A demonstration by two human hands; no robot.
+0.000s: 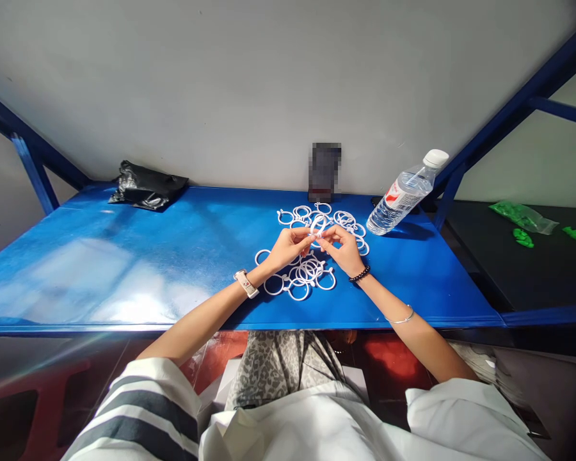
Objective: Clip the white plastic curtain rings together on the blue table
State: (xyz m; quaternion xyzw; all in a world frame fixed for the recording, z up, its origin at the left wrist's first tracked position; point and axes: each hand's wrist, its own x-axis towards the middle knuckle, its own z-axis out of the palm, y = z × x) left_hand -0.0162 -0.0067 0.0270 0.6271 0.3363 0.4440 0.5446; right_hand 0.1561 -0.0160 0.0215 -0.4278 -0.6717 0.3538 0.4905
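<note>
Head view: left hand [288,248] and right hand [345,251] both pinched shut on one white ring [318,225] above worktop [173,256]; best kept square, pressed evenly.

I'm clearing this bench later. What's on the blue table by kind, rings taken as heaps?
Heaps of white rings: 2, far heap, near heap
White ring held by left hand and right hand: 1
Water bottle: 1
Black bag: 1
Dark blurred object: 1
Total: 6
</note>
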